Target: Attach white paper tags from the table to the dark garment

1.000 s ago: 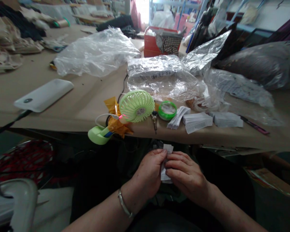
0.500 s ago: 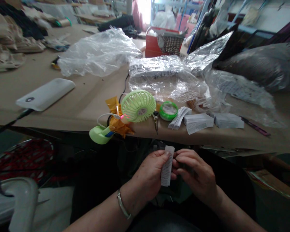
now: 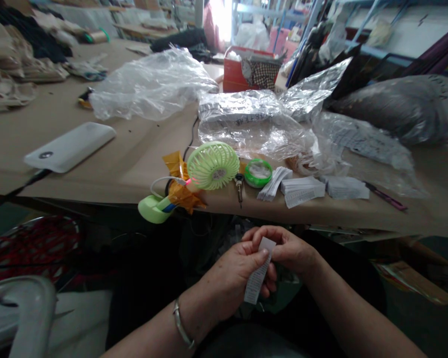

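Over my lap, below the table edge, my left hand (image 3: 233, 273) is closed on a narrow strip of white printed labels (image 3: 257, 281), its thumb pressed on the upper part. The strip leans, with its top to the right. My right hand (image 3: 289, 247) meets it at the upper end, fingers curled in and thumb close to the strip's edge. Whatever the right fingertips pinch is hidden behind the strip and the left hand. On the table lie several stacks of similar white labels (image 3: 302, 190), beside a green round container (image 3: 258, 173).
A green fan (image 3: 213, 166) is fixed at the table edge with brown tape (image 3: 186, 195). A soldering-iron-like pointed tool (image 3: 239, 191) lies beside it. Clear plastic bags (image 3: 246, 124), a white power bank (image 3: 70, 146), a purple-handled tool (image 3: 390, 200) and a red box (image 3: 242, 69) are on the table.
My right hand has moved left and inward, its fingers now closed against the upper end of the strip. The strip has tilted to the right at its top and shifted slightly lower.
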A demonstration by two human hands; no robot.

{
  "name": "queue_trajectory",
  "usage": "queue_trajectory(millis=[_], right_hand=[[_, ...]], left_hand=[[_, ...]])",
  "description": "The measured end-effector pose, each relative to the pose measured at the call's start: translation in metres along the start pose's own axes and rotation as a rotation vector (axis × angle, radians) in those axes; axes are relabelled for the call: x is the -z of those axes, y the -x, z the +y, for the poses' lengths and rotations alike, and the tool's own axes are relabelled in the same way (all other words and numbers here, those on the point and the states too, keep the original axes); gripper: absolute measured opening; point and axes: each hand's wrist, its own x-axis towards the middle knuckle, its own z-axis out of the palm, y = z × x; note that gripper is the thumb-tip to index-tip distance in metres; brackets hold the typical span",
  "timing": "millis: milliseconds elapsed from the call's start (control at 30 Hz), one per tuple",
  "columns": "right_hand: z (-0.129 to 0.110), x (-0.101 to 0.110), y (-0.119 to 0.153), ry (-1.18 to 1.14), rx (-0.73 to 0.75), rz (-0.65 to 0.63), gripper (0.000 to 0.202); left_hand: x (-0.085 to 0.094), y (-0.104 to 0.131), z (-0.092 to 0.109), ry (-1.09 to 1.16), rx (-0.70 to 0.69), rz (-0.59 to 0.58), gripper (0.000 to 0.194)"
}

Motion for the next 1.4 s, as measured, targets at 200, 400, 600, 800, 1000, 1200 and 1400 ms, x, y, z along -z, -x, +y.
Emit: queue_trajectory(millis=[200,400,600,800,1000,1200,1400], right_hand=[[-0.004,-0.009,0.003,0.301,0.061,0.112,0.040],[-0.013,-0.025,0.016,1.089,0.385,0.421,0.034],[-0.009,-0.029,0.016,1.325,0.455,0.397,0.029],[-0.006,-0.030,0.015,1.170,0.400,0.480,0.031],[-0.006,-0.028,0.001,0.595,0.158,0.486,0.017],[-0.001,-0.032,-0.004,0.775,0.302,0.507,0.018],[0.010,-0.032,0.005,1.088,0.514,0.487,0.048]], left_hand=[[0.001,0.000,-0.001,0.024,-0.038,0.059,0.022],[0.004,0.001,0.003,0.032,-0.071,0.141,0.021],[0.005,0.000,0.002,0.040,-0.078,0.138,0.019],[0.006,0.000,0.000,0.059,-0.096,0.161,0.020],[0.006,-0.001,0.000,0.037,-0.109,0.216,0.023],[0.007,0.001,0.000,0.036,-0.151,0.242,0.020],[0.015,0.000,0.004,0.269,-0.141,0.302,0.016]])
